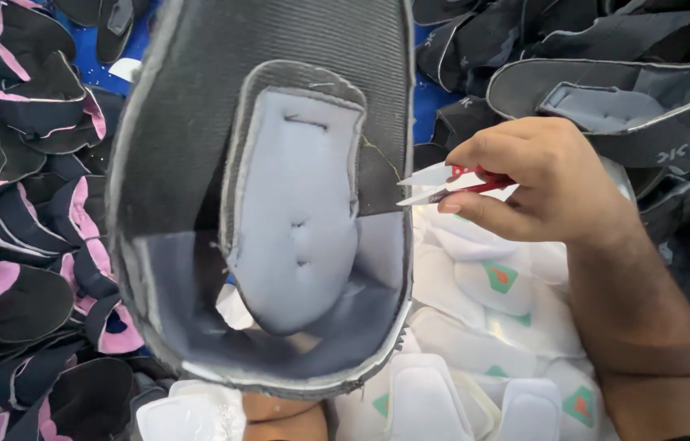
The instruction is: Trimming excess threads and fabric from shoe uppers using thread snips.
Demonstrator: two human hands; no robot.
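A dark grey shoe upper with a pale grey tongue is held up close to the camera, inside facing me. My left hand grips it from below and is mostly hidden behind it. My right hand holds small red-handled thread snips, blades apart, their tips touching the upper's right edge beside a loose thread.
Black and pink shoe uppers are piled at the left on a blue surface. Dark grey uppers lie at the top right. White padded pieces with green and orange marks fill the lower right.
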